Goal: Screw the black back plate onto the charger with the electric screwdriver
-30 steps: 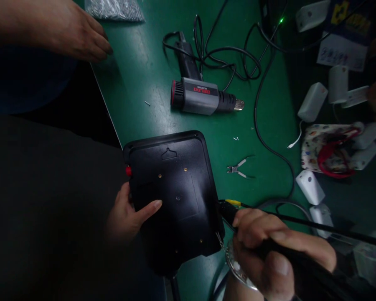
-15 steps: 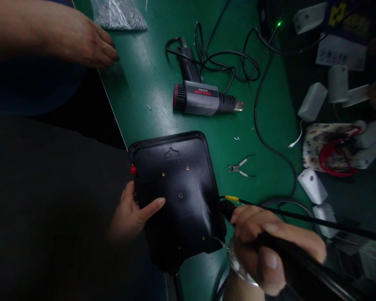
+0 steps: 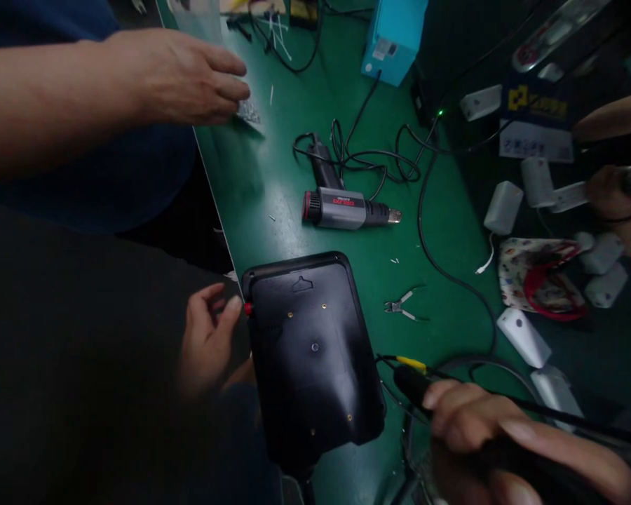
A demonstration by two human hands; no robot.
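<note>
A black plastic housing (image 3: 310, 351) lies back-up at the near edge of the green mat (image 3: 273, 182), with a red button (image 3: 247, 308) on its left side. My left hand (image 3: 207, 344) rests against that left edge, its fingers apart and loosely curled, thumb tip by the red button. At the housing's lower right, my right hand (image 3: 484, 428) is wrapped round a black powered screwdriver (image 3: 413, 382). The tool's tip points toward the housing's right edge, and a black cable trails off to the right.
A co-worker's hand (image 3: 189, 77) reaches over a bag of screws (image 3: 249, 112) at the top left. A grey heat gun (image 3: 347, 208) with coiled cord, small cutters (image 3: 399, 306), a blue box (image 3: 394, 35), a patterned pouch (image 3: 536, 273) and several white housings (image 3: 523, 337) lie around. Another person's hand (image 3: 610, 189) holds a white part.
My left hand has lifted its finger off the housing's back and opened at its left edge. My right hand with the tool has drawn back to the right. The view has tilted up.
</note>
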